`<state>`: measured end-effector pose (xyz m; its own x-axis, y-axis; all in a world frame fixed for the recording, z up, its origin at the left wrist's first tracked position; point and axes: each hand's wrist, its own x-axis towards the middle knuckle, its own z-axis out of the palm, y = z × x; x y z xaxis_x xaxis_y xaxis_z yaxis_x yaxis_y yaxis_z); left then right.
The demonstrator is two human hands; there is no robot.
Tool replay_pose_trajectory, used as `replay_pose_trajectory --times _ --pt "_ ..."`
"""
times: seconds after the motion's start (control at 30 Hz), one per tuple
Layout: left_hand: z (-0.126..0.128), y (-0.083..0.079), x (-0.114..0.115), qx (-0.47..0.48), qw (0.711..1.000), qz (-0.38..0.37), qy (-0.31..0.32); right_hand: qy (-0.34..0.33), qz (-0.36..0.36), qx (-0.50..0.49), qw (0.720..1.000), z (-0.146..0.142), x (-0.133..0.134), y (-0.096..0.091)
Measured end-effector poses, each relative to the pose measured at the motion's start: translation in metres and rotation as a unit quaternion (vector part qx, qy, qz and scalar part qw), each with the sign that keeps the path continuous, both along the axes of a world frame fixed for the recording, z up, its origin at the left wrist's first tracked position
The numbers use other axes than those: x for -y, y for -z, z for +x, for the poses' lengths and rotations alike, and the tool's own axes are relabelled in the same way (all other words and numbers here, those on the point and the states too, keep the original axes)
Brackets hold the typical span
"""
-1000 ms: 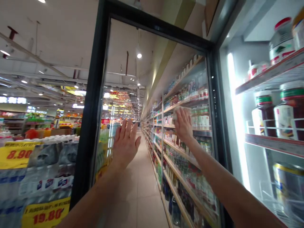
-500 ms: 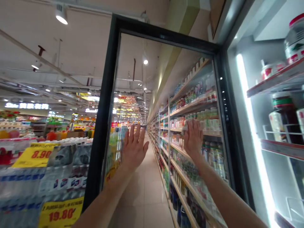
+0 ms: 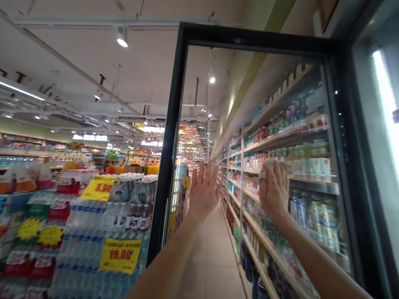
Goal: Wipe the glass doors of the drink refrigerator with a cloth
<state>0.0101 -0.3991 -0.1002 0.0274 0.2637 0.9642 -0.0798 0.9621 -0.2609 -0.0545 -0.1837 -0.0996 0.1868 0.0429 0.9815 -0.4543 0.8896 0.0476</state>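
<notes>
A dark-framed glass door (image 3: 173, 124) stands swung out in front of me, and its pane fills the middle of the view. Against the left half of the pane, my left hand (image 3: 204, 189) is raised with its fingers spread and nothing in it. My right hand (image 3: 276, 189) presses a pale, crumpled cloth (image 3: 262, 174) to the glass farther right. Most of the cloth is hidden behind the palm; only its edges show beside the fingers.
Stacked bottle packs (image 3: 84, 224) stand left of the door, with yellow price signs (image 3: 121, 254) on them. Shelves of bottles and cans (image 3: 311, 166) appear in or through the pane. A bright light strip (image 3: 385, 91) is at the right, and a tiled floor (image 3: 199, 265) shows below.
The view has turned left, so door and hands sit farther right in the picture and the lit shelves have left it. My right hand with the cloth is slightly farther left on the pane.
</notes>
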Motion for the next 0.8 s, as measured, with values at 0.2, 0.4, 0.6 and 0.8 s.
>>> replay_pose_trajectory --times 0.2,0.4,0.6,0.8 --pt "0.0 0.0 0.0 0.001 1.0 0.001 0.01 -0.013 0.057 0.009 0.998 -0.004 -0.007 0.012" --pt "-0.002 -0.002 0.001 -0.002 0.999 0.004 0.034 -0.01 0.048 0.006 0.999 -0.001 -0.007 0.021" --pt "-0.003 -0.002 0.002 0.012 0.998 0.009 0.058 0.002 0.051 0.025 0.998 -0.007 -0.025 0.028" --pt "-0.006 -0.006 0.003 0.012 0.998 0.009 0.066 -0.005 0.033 0.029 0.999 -0.008 -0.026 0.034"
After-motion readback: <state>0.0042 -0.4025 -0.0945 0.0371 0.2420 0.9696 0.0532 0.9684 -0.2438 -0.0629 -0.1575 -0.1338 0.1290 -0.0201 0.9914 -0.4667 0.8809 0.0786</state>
